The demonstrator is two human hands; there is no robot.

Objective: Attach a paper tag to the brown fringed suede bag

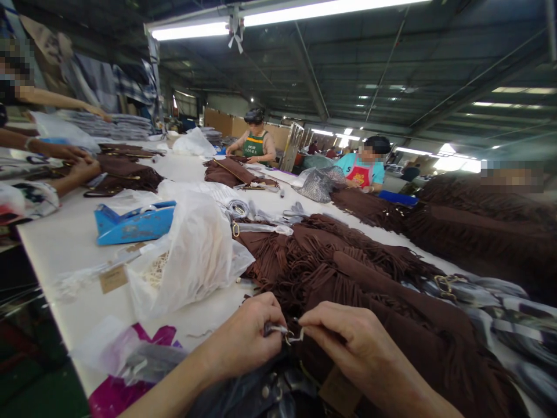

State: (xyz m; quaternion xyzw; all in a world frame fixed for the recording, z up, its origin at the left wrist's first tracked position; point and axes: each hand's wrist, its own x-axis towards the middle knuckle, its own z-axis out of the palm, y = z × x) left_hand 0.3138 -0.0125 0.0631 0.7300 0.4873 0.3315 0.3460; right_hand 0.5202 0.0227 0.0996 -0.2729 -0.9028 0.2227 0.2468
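Note:
Near the front of the table my left hand (252, 331) is closed, with a small gold-coloured metal ring (288, 337) at its fingertips. A bit of clear plastic wrap shows between its thumb and fingers. Facing it, my right hand (352, 334) pinches the end of a thin white strip (297, 338) that meets the ring. Whether the strip passes through the ring is too small to tell. Just beyond both hands lie dark brown fringed bags (348, 278). Below them, a brown paper tag (340, 388) and dark material with metal fittings are partly hidden.
Left of my hands stand a white plastic bag (187, 261) and a blue tape dispenser (137, 223). Plastic-wrapped straps (491, 302) lie at right, purple plastic (117, 395) at front left. Co-workers (256, 145) work around the table (56, 244); others' hands (80, 165) show at left.

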